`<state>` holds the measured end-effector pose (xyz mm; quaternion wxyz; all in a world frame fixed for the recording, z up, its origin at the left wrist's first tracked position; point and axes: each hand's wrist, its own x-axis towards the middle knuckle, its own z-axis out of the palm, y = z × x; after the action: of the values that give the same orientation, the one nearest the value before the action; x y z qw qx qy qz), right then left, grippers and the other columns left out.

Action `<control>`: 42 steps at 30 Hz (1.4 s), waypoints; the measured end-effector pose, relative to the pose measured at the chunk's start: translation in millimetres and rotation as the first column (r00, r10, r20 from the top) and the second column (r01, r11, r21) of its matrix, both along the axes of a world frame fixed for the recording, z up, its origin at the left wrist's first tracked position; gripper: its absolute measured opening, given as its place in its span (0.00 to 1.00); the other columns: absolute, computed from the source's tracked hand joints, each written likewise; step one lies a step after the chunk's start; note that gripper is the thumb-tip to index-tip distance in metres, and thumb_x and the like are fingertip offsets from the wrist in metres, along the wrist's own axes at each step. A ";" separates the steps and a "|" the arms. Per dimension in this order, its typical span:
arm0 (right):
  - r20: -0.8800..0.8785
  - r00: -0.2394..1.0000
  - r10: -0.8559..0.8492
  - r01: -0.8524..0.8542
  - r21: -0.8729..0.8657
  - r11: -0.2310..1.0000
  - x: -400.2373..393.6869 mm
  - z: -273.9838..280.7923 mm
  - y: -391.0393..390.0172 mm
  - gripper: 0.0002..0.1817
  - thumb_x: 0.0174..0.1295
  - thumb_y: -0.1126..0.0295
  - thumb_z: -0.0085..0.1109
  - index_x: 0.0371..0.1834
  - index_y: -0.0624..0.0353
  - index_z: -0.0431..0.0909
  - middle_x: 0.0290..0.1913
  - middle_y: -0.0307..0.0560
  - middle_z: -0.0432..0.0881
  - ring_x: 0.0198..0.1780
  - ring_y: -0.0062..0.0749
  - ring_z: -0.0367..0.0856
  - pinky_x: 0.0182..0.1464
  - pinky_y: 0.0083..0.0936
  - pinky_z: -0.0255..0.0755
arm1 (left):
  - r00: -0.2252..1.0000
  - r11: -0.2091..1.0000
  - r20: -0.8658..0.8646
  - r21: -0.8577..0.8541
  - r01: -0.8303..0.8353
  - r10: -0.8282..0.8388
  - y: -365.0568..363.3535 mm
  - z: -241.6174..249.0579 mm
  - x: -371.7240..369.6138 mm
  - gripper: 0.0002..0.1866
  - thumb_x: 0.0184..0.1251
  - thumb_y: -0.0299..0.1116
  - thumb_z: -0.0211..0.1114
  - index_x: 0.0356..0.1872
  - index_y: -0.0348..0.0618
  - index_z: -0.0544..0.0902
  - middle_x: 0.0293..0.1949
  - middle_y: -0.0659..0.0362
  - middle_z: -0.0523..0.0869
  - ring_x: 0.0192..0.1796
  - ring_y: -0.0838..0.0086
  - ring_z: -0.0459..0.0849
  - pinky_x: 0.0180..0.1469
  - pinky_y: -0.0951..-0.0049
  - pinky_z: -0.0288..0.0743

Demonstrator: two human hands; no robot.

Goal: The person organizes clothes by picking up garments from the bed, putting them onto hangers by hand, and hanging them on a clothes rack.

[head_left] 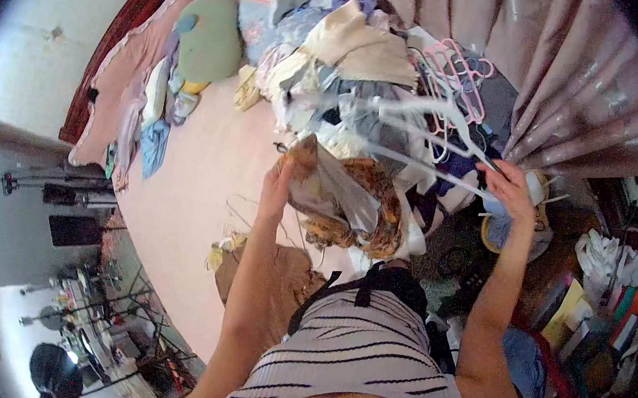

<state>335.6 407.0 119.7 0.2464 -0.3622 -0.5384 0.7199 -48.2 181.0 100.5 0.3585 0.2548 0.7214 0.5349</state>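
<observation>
My left hand (276,188) is closed on the edge of a brown and orange patterned garment (387,198) with a sheer greyish part, which hangs over the near edge of the bed. Off to the right, my right hand (508,189) grips white clothes hangers (452,120), smeared by motion, their frames stretching leftward over the clothes pile. Below my left forearm, a brown garment (268,271) lies on the pink bed sheet (186,208).
A heap of mixed clothes (349,62) covers the far part of the bed, with pink hangers (456,77) at its right. A green cushion (210,38) rests near the headboard. Pink curtains (580,79) hang at the right, above bags and books (571,319).
</observation>
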 end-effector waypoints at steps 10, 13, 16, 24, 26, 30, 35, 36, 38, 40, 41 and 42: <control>0.335 0.881 0.333 -0.460 0.448 0.767 -55.3 97.1 -128.1 0.11 0.59 0.69 0.54 0.40 0.63 0.80 0.23 0.31 0.73 0.25 0.12 0.67 0.26 0.14 0.61 | 0.788 0.962 -0.571 -0.016 0.272 -0.232 -116.4 105.3 12.9 0.14 0.66 0.37 0.52 0.47 0.42 0.76 0.40 0.58 0.82 0.42 0.71 0.78 0.47 0.75 0.68; 0.271 0.910 0.315 -0.413 0.498 0.763 -79.4 114.8 -166.6 0.11 0.59 0.69 0.54 0.40 0.63 0.80 0.24 0.33 0.74 0.25 0.14 0.68 0.27 0.14 0.62 | 0.450 0.926 -0.810 -0.324 0.193 -0.376 -154.6 148.2 18.2 0.11 0.62 0.37 0.55 0.41 0.43 0.78 0.36 0.58 0.81 0.40 0.62 0.77 0.44 0.67 0.70; 0.199 0.946 0.257 -0.325 0.610 0.723 -99.5 110.7 -185.9 0.10 0.58 0.72 0.54 0.40 0.63 0.79 0.26 0.35 0.76 0.28 0.17 0.73 0.31 0.15 0.66 | 0.024 0.918 -0.952 -0.286 0.275 -0.304 -189.2 177.7 9.0 0.11 0.58 0.36 0.58 0.34 0.38 0.77 0.31 0.55 0.78 0.39 0.58 0.75 0.39 0.63 0.69; -0.334 0.905 -0.263 0.417 0.821 0.391 -143.6 94.1 -233.5 0.15 0.57 0.66 0.59 0.45 0.61 0.75 0.39 0.38 0.77 0.39 0.18 0.73 0.40 0.15 0.66 | 0.416 0.914 -0.883 -0.034 0.405 -0.217 -231.6 193.3 -10.4 0.11 0.61 0.38 0.56 0.41 0.44 0.78 0.26 0.50 0.79 0.31 0.56 0.78 0.36 0.62 0.71; -0.463 0.735 -0.495 0.648 0.263 0.715 -147.5 67.1 -233.9 0.18 0.59 0.57 0.56 0.46 0.56 0.73 0.39 0.37 0.76 0.35 0.16 0.71 0.36 0.15 0.65 | 0.521 0.926 -0.831 0.019 0.376 -0.194 -236.5 209.6 -3.8 0.13 0.62 0.40 0.55 0.44 0.48 0.78 0.25 0.49 0.80 0.29 0.54 0.78 0.34 0.61 0.71; -0.223 0.964 -0.147 0.223 0.367 0.903 -188.7 1.3 -258.6 0.26 0.63 0.51 0.47 0.59 0.54 0.65 0.55 0.41 0.71 0.53 0.25 0.70 0.48 0.26 0.66 | 0.265 0.923 -0.956 -0.017 0.383 -0.128 -236.9 224.2 -0.4 0.14 0.62 0.40 0.55 0.45 0.47 0.78 0.26 0.49 0.80 0.29 0.54 0.78 0.33 0.62 0.71; -0.080 0.980 0.183 -0.131 0.437 0.890 -237.4 -56.3 -291.7 0.27 0.57 0.61 0.59 0.59 0.56 0.64 0.55 0.48 0.70 0.57 0.32 0.66 0.56 0.27 0.62 | 0.513 0.869 -0.815 0.023 0.494 -0.270 -248.3 234.7 -18.5 0.15 0.63 0.35 0.56 0.49 0.41 0.76 0.31 0.54 0.81 0.32 0.72 0.76 0.40 0.72 0.70; 0.088 0.977 0.196 -0.213 0.488 0.846 -244.2 -64.5 -296.9 0.27 0.57 0.63 0.59 0.60 0.55 0.64 0.56 0.49 0.70 0.58 0.33 0.66 0.56 0.27 0.62 | 0.510 0.873 -0.818 0.019 0.488 -0.267 -252.9 240.3 -18.1 0.15 0.63 0.35 0.56 0.49 0.41 0.76 0.31 0.54 0.81 0.32 0.72 0.76 0.40 0.72 0.70; 0.255 0.945 0.202 -0.311 0.518 0.797 -260.0 -74.8 -307.5 0.28 0.56 0.65 0.59 0.60 0.54 0.63 0.56 0.50 0.70 0.58 0.34 0.66 0.56 0.27 0.61 | 0.556 0.858 -0.794 0.089 0.505 -0.245 -265.6 257.7 -11.7 0.15 0.62 0.34 0.58 0.47 0.39 0.76 0.30 0.50 0.80 0.31 0.71 0.75 0.37 0.73 0.70; 0.046 0.931 0.361 -0.266 0.765 0.587 -276.7 -78.8 -316.8 0.25 0.53 0.69 0.60 0.56 0.57 0.68 0.51 0.52 0.74 0.53 0.37 0.71 0.53 0.26 0.64 | 0.549 0.836 -0.802 0.121 0.536 -0.236 -271.5 267.8 -12.9 0.14 0.62 0.33 0.58 0.47 0.39 0.76 0.31 0.51 0.80 0.31 0.72 0.74 0.37 0.74 0.70; 0.048 0.927 0.372 -0.275 0.763 0.585 -280.8 -79.1 -317.0 0.25 0.53 0.69 0.60 0.56 0.57 0.68 0.51 0.52 0.74 0.53 0.37 0.71 0.53 0.26 0.64 | 0.541 0.806 -0.809 0.153 0.571 -0.230 -275.0 270.8 -13.6 0.14 0.62 0.33 0.58 0.47 0.39 0.77 0.31 0.52 0.80 0.31 0.74 0.74 0.37 0.74 0.70; 0.102 0.915 0.391 -0.347 0.694 0.630 -285.3 -77.2 -316.5 0.22 0.51 0.71 0.59 0.52 0.59 0.71 0.46 0.50 0.77 0.48 0.35 0.74 0.50 0.26 0.66 | 0.532 0.812 -0.812 0.133 0.568 -0.239 -278.0 273.0 -17.6 0.14 0.62 0.33 0.58 0.47 0.39 0.77 0.30 0.54 0.80 0.31 0.75 0.73 0.37 0.76 0.69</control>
<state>50.3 90.5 42.5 0.2279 -0.1025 -0.8249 0.5071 -65.8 -97.1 373.6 0.0784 0.6833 0.6025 0.4048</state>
